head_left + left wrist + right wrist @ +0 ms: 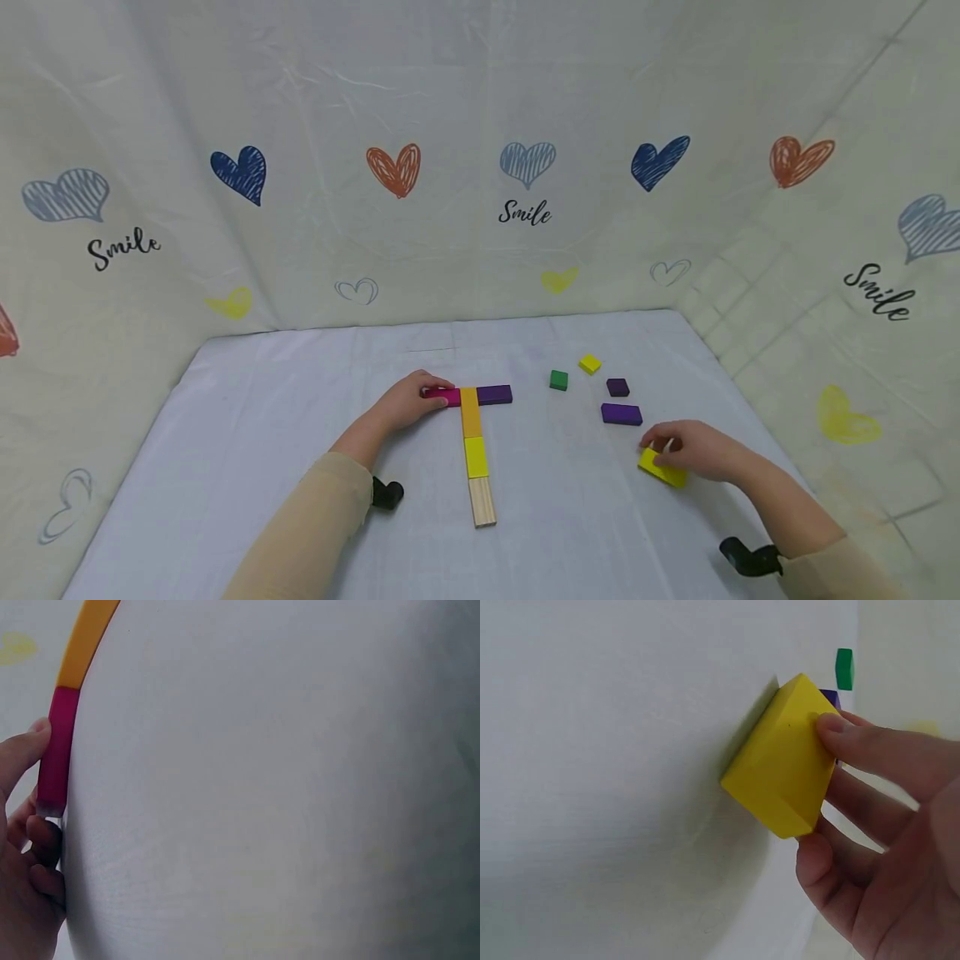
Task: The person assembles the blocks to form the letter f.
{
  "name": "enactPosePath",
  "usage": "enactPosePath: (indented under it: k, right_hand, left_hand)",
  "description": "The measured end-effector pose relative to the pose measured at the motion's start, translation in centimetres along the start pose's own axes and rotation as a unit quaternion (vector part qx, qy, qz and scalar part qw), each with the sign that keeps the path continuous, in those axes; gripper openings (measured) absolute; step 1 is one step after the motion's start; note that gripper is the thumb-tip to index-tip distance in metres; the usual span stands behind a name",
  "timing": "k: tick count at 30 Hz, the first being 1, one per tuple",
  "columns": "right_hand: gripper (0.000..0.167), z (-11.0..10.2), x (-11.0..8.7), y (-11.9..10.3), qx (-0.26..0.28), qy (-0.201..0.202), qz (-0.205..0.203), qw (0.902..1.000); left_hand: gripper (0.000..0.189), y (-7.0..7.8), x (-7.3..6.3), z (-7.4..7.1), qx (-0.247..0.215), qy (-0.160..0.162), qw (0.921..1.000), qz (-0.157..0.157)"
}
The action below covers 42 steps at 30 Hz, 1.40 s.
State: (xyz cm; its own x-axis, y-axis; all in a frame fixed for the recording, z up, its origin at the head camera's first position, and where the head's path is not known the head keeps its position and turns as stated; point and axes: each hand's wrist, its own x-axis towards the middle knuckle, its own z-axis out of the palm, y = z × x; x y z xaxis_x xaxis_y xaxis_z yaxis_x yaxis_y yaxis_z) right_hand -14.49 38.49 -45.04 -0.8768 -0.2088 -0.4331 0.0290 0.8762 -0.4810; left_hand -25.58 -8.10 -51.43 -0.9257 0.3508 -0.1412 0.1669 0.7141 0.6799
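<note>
My left hand (406,401) pinches a magenta block (450,397) between thumb and fingers; in the left wrist view its end meets an orange block (88,645). The orange block (470,412) heads a column, followed by a yellow block (476,457) and a plain wood block (482,502). A purple block (495,394) lies against the orange block's right side, forming a T shape with the rest. On the right, my right hand (697,450) pinches a second yellow block (787,761), which appears tilted in the right wrist view.
Beyond my right hand lie a long purple block (621,414), a short dark purple block (618,387), a small yellow block (590,364) and a green cube (558,380). White cloth covers the table (247,467). A heart-printed curtain (457,250) stands at the back and sides.
</note>
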Motion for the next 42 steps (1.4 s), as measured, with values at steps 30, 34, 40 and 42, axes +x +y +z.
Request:
enactPosePath:
  k: [30, 34, 40, 42]
  right_hand:
    - [0.039, 0.2, 6.6, -7.1, 0.154, 0.091, 0.008, 0.9839]
    - [0.037, 0.7, 8.5, -9.1, 0.177, 0.094, -0.009, 0.9797]
    - [0.038, 1.4, 11.1, -12.0, 0.221, 0.093, -0.037, 0.9701]
    - [0.038, 1.7, 12.1, -13.0, 0.231, 0.090, -0.047, 0.9676]
  left_hand:
    - [0.031, 0.2, -0.2, -0.2, 0.005, -0.003, 1.0000, -0.006]
    - [0.031, 0.0, -0.1, -0.2, 0.006, -0.005, 1.0000, -0.004]
    - [0.031, -0.4, 0.3, -0.1, 0.009, -0.005, 0.9999, -0.003]
    - [0.031, -0.5, 0.3, 0.0, 0.009, -0.005, 0.9999, -0.004]
